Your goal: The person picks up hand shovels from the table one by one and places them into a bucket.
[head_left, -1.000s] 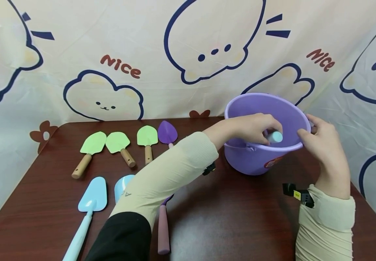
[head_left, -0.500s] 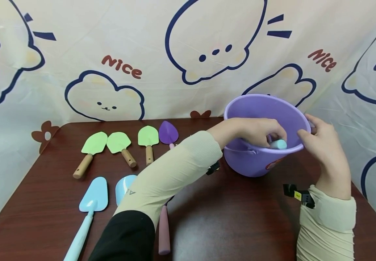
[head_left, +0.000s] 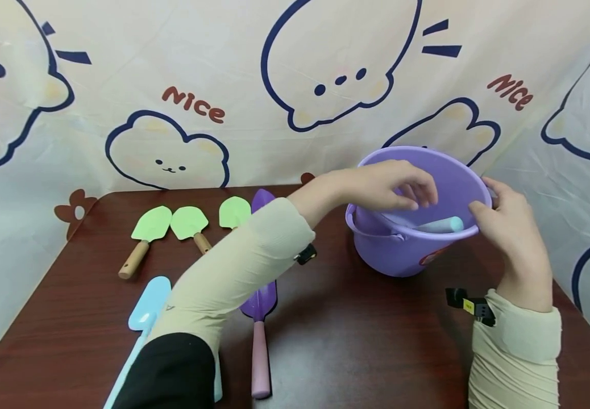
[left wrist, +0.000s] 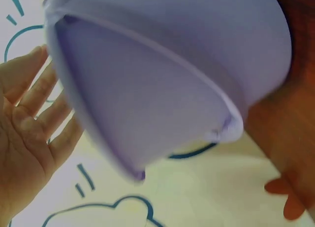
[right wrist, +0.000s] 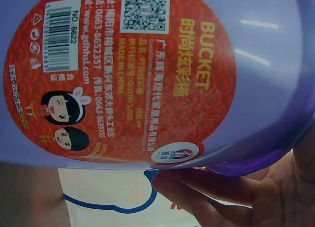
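A purple bucket stands at the back right, tipped slightly; a red round label fills much of its side in the right wrist view. My right hand grips its right rim, thumb over the edge and fingers outside. Over the bucket's left side hangs my left hand, fingers loosely bent and holding nothing. Inside leans a tool with a light blue handle, its end near the front rim; the rest is hidden. In the left wrist view the relaxed left hand is beside the bucket's handle strap.
Green trowels with wooden handles lie along the back left of the brown table. A light blue trowel and a purple trowel with a pink handle lie nearer. My left sleeve covers other tools. A patterned cloth hangs behind.
My left hand has let go of the light blue handle and drawn up and left out of the bucket. The handle now rests inside. My right hand has kept its grip on the rim.
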The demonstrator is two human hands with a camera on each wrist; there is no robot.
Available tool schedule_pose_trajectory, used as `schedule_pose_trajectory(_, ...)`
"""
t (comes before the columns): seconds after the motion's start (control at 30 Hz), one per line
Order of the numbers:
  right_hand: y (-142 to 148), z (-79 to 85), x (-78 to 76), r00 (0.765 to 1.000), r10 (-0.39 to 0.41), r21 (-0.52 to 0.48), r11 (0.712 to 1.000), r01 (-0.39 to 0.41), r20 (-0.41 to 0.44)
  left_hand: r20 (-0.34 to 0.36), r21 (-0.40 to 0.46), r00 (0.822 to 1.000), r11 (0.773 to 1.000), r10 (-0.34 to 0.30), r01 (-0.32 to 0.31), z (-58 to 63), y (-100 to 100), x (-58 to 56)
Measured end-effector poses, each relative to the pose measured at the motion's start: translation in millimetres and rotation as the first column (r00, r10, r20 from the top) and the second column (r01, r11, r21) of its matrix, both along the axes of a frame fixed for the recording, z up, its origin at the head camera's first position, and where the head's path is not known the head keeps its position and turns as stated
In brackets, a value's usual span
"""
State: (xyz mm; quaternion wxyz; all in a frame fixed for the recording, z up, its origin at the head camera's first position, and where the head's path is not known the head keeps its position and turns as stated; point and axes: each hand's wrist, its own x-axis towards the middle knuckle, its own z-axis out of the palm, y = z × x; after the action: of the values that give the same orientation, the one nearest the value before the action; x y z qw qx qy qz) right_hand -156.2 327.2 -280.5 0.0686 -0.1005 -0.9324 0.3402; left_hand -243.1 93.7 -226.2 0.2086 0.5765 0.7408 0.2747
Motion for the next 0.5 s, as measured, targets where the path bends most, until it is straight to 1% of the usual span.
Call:
schedule_pose_trajectory(0.17, 0, 1.7, 0.6, 1.0, 0.002, 0.01, 1.0, -0.002, -0.012, -0.056, 0.049, 0.998, 0.999, 0.018, -0.015, 6.7, -27, 0.2)
schedule_pose_trajectory(0.33, -1, 0.5, 0.4, 1.0, 0.007, 0.001, 1.0, -0.007, -0.005, -0.125, 0.097, 0.991, 0.995, 0.042, -0.03, 9.5, -58, 5.4)
schedule_pose_trajectory(0.43, -1, 0.1, 0.1, 1.0, -0.001, -0.01, 1.0, 0.001, -0.002, -0.139, 0.103, 0.988, 0.993, 0.068, -0.054, 11.2, -74, 7.9)
schedule_pose_trajectory(0.5, -1, -0.1, 0.6, 1.0, -0.008, -0.017, 1.0, 0.008, -0.002, -0.127, 0.097, 0.988, 0.993, 0.085, -0.073, 11.6, -83, 8.0)
